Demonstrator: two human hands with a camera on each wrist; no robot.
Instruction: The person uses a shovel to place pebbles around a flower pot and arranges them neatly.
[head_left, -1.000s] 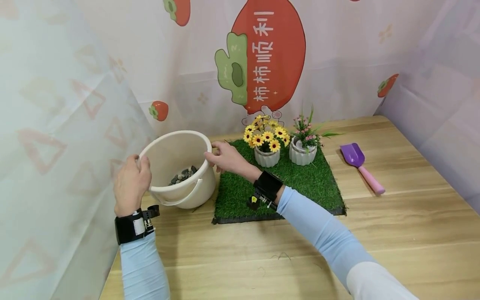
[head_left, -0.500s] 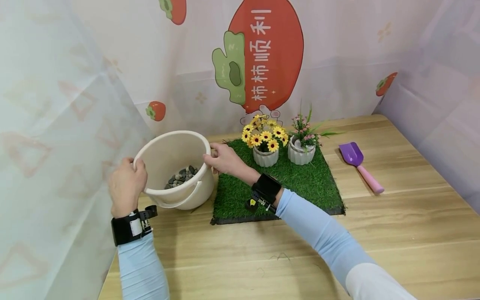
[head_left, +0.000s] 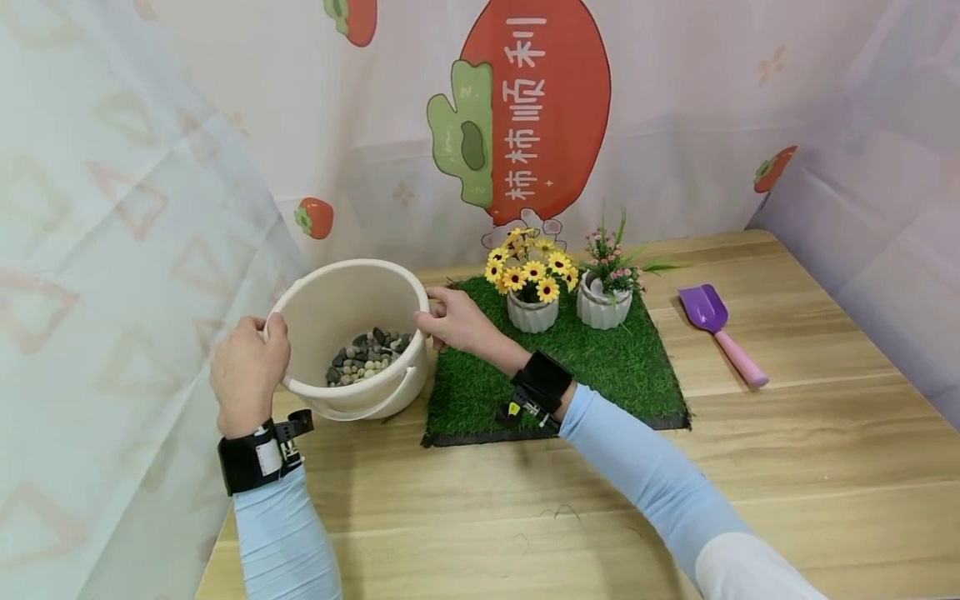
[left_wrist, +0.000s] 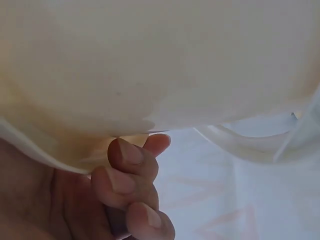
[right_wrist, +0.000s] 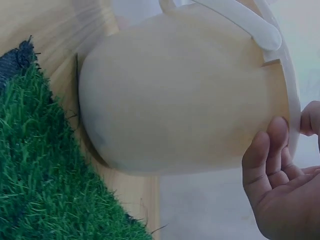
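A cream plastic bucket (head_left: 352, 283) stands at the left of the table, its mouth tipped a little toward the viewer. Grey and pale pebbles (head_left: 367, 357) lie on its bottom. My left hand (head_left: 251, 367) grips the rim on the left side; in the left wrist view its curled fingers (left_wrist: 135, 172) reach under the rim. On the opposite side my right hand (head_left: 467, 321) pinches the rim, fingers (right_wrist: 257, 155) against the outer wall and thumb over the edge. The bucket's handle (head_left: 375, 404) hangs down in front.
Right of the bucket lies an artificial grass mat (head_left: 600, 375). On it stand a white pot of yellow flowers (head_left: 532, 312) and a white pot of pink flowers (head_left: 602, 308). A purple scoop with a pink handle (head_left: 720, 329) rests farther right. Printed cloth (head_left: 360, 192) walls the table.
The bucket has turned slightly and tipped toward the viewer, showing more of the pebbles. My left hand has moved a little left with the rim; both hands keep their hold.
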